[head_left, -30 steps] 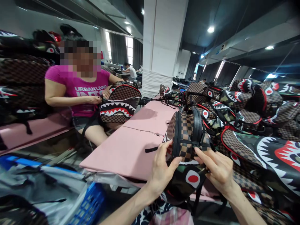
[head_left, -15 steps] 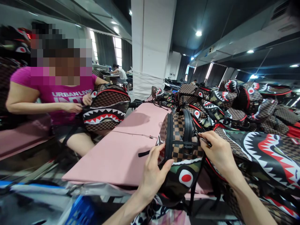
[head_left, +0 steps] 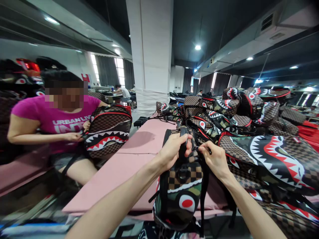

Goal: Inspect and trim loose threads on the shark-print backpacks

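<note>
A checkered backpack (head_left: 185, 179) with camouflage trim and a red-and-white eye stands at the near edge of the pink table (head_left: 119, 179), its side toward me. My left hand (head_left: 174, 149) is closed around the black carry handle (head_left: 183, 131) on top. At the pack's right upper edge, beside the zipper and strap, my right hand (head_left: 215, 159) is pinched closed. A small dark piece shows at its fingers, too small to name. Black straps hang down the pack's right side.
Shark-mouth backpacks (head_left: 276, 162) are piled along the right side and back of the table. On the left a seated person (head_left: 59, 122) holds another shark-mouth backpack (head_left: 109, 132). A white pillar (head_left: 152, 53) rises behind the table.
My left hand has gone from the pack's left side up to the handle and closed on it. The pack now sits lower and closer to me. My right hand stays at its upper right edge.
</note>
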